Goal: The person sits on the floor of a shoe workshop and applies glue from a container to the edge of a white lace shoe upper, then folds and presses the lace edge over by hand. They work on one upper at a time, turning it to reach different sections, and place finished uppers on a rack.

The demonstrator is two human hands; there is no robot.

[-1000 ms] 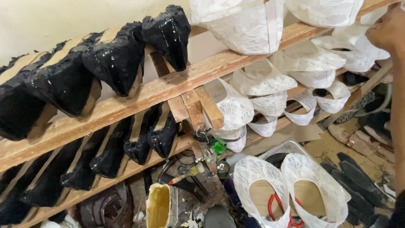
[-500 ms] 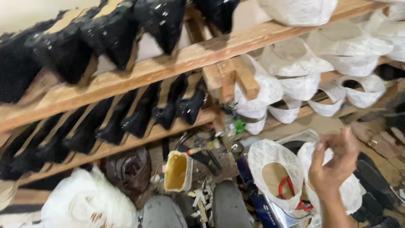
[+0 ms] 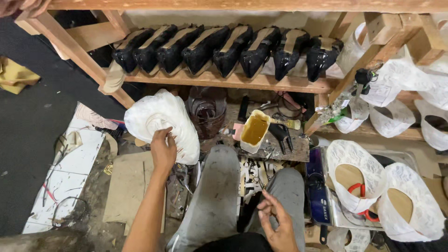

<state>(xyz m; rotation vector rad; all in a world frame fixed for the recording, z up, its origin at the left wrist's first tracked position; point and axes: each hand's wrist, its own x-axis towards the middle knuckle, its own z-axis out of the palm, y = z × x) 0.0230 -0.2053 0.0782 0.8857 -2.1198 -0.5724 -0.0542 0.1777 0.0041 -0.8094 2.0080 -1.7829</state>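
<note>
- Gripping the white shoe (image 3: 161,122), the left hand (image 3: 163,150) is closed on its edge.
- Right hand (image 3: 276,223) rests over the knee (image 3: 289,186), fingers loosely curled, empty.

Left hand (image 3: 163,150) extended forward, grip closed; right hand (image 3: 276,223) low, fingers loosely curled, empty.

A small white tag (image 3: 346,102) with dark print hangs on the slanted wooden post at the right end of the lower shelf, beside a clear crumpled wrapper (image 3: 332,112). On the floor below, a dark blue rectangular label (image 3: 320,207) with white lettering runs along the left side of a metal box.
</note>
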